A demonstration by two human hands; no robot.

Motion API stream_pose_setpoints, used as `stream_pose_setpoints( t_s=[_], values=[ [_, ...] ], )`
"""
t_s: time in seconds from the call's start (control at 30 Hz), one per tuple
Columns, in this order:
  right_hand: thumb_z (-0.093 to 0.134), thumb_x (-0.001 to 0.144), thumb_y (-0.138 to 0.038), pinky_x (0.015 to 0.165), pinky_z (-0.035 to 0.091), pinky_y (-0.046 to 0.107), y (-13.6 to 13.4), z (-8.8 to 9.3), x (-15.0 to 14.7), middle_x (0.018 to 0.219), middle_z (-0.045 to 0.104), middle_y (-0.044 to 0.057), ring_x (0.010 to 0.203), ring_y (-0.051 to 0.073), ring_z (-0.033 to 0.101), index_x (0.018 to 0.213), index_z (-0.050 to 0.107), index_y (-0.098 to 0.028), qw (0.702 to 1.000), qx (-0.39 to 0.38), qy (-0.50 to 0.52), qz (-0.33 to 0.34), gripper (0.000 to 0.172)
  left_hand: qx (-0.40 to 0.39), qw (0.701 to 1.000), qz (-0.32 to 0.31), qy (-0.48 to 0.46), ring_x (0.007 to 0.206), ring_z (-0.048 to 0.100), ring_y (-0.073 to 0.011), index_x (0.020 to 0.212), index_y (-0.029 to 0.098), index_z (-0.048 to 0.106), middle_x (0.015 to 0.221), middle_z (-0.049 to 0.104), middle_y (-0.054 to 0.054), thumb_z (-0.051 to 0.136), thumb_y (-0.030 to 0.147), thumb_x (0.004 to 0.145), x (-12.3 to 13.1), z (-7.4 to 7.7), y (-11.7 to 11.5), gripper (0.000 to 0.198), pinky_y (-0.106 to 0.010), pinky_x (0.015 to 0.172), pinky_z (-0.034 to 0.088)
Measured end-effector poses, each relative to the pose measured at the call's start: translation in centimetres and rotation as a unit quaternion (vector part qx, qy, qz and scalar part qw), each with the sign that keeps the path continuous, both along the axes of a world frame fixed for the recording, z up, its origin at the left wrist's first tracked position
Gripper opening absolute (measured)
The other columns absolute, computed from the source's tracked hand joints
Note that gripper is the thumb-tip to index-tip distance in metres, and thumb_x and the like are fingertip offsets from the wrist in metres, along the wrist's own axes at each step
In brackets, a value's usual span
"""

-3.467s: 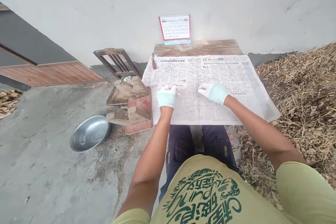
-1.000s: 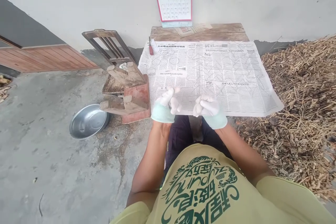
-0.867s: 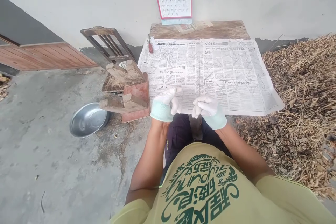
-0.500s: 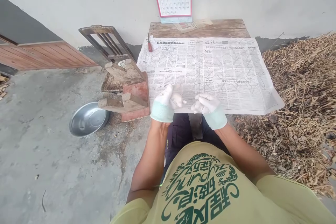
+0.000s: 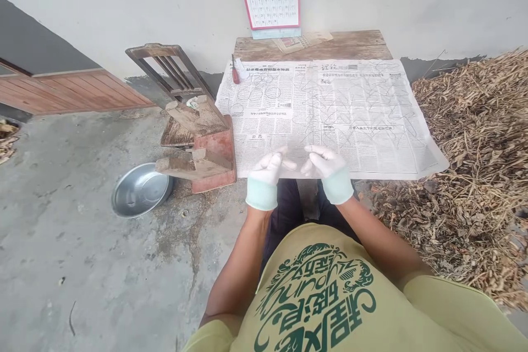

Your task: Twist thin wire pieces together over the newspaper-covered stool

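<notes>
My left hand (image 5: 269, 168), in a white glove with a pale green cuff, is over the near edge of the newspaper (image 5: 272, 121). Its thumb presses toward the bent fingers while other fingertips point right. Facing it across a small gap is my right hand (image 5: 324, 164), gloved alike, thumb and fingers drawn in toward each other. Anything thin between the fingertips is too faint to make out. Thin dark curved strands (image 5: 371, 102) lie across the newspaper. A screwdriver (image 5: 235, 70) with a red handle rests at its upper left, beside a small white slip (image 5: 242, 70).
The wooden table (image 5: 355, 44) stands against the wall, bearing a desk calendar (image 5: 272, 4). Left of it are a wooden chair (image 5: 167, 66), an upturned stool (image 5: 214, 148) and a metal basin (image 5: 142, 190). Dry stalks and leaves (image 5: 474, 165) are heaped on the right.
My left hand has moved slightly down and to the right, closer to my right hand, and its wrist has turned. My right hand stays nearly in place with its fingers shifted a little.
</notes>
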State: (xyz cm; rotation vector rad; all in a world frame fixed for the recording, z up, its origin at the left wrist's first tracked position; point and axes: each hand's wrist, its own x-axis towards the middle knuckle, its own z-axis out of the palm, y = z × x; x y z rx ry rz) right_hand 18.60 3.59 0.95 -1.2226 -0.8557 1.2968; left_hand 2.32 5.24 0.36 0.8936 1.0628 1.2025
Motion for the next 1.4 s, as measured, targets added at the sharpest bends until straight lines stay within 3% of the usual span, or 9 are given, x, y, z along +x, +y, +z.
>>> stream_pose_setpoints(
  t_s=[0.13,0.4,0.57,0.67,0.83,1.03,1.23,1.33,1.4],
  values=[
    [0.059,0.093,-0.028,0.069,0.057,0.031,-0.4,0.1,-0.2,0.065,0.070,-0.002,0.063,0.015,0.066,0.115,0.075,-0.019,0.993,0.019,-0.111,-0.017,0.029,0.021,0.998,-0.001,0.054,0.078,0.073,-0.0200,0.116,0.014,0.076,0.076,0.078,-0.006,0.070,0.054,0.089,0.2,-0.2,-0.3,0.049,-0.036,0.089,0.054],
    [0.056,0.093,-0.028,0.075,0.055,0.033,-0.1,-1.0,0.2,0.066,0.070,-0.002,0.066,0.016,0.066,0.106,0.078,-0.021,0.977,0.034,-0.213,0.000,0.026,0.011,0.995,-0.035,0.093,0.073,0.071,-0.0186,0.114,0.014,0.076,0.075,0.078,-0.005,0.068,0.047,0.092,0.0,0.2,0.2,0.040,-0.033,0.083,0.054],
    [0.055,0.094,-0.031,0.074,0.053,0.033,0.0,-0.9,0.4,0.066,0.067,-0.003,0.064,0.015,0.063,0.110,0.078,-0.023,0.972,0.046,-0.228,-0.010,0.029,-0.058,0.991,-0.010,0.116,0.064,0.070,-0.0160,0.118,0.017,0.072,0.071,0.076,-0.001,0.073,0.034,0.089,0.7,-0.2,0.1,0.034,-0.027,0.067,0.052],
    [0.055,0.095,-0.032,0.072,0.052,0.032,0.2,-1.1,0.4,0.065,0.066,-0.002,0.065,0.016,0.063,0.109,0.079,-0.024,0.968,0.058,-0.244,-0.009,0.029,-0.078,0.988,-0.023,0.130,0.056,0.068,-0.0154,0.118,0.016,0.070,0.064,0.073,0.001,0.066,0.026,0.093,1.3,-0.6,0.0,0.028,-0.026,0.061,0.052],
    [0.055,0.095,-0.030,0.070,0.050,0.033,0.7,-1.6,0.7,0.063,0.065,-0.003,0.064,0.016,0.062,0.104,0.080,-0.025,0.961,0.070,-0.262,0.048,0.027,-0.095,0.983,-0.056,0.148,0.047,0.064,-0.0156,0.120,0.013,0.068,0.056,0.069,0.001,0.057,0.021,0.096,1.3,-0.8,0.2,0.027,-0.026,0.053,0.051],
    [0.055,0.097,-0.034,0.081,0.053,0.035,0.2,-1.2,0.5,0.073,0.070,-0.002,0.073,0.017,0.066,0.116,0.075,-0.026,0.957,0.065,-0.281,0.045,0.029,-0.074,0.995,-0.002,0.074,0.053,0.069,-0.0156,0.122,0.010,0.065,0.070,0.075,-0.004,0.069,0.038,0.093,1.1,-0.5,0.1,0.041,-0.027,0.059,0.053],
    [0.055,0.098,-0.034,0.072,0.055,0.037,-0.8,-2.3,-0.9,0.062,0.066,-0.004,0.057,0.018,0.064,0.116,0.074,-0.028,0.973,0.029,-0.227,0.001,0.027,-0.077,0.994,0.062,0.045,0.054,0.070,-0.0163,0.116,0.011,0.067,0.072,0.075,-0.004,0.072,0.041,0.089,1.7,-0.4,0.0,0.041,-0.028,0.058,0.056],
    [0.052,0.099,-0.034,0.076,0.056,0.038,-0.8,-2.9,-1.0,0.062,0.066,-0.004,0.058,0.018,0.064,0.121,0.073,-0.029,0.971,0.031,-0.236,-0.002,0.031,-0.081,0.994,0.049,0.049,0.054,0.070,-0.0153,0.121,0.012,0.067,0.071,0.075,-0.002,0.070,0.036,0.091,2.0,-0.7,0.0,0.039,-0.027,0.060,0.056],
    [0.052,0.099,-0.033,0.081,0.056,0.039,-0.6,-3.1,-0.7,0.073,0.071,-0.001,0.066,0.019,0.067,0.120,0.074,-0.030,0.964,0.069,-0.255,-0.009,0.031,-0.093,0.993,0.018,0.074,0.053,0.069,-0.0142,0.127,0.012,0.065,0.069,0.074,-0.001,0.067,0.028,0.092,2.3,-1.0,0.0,0.039,-0.026,0.060,0.055]
  ],
)
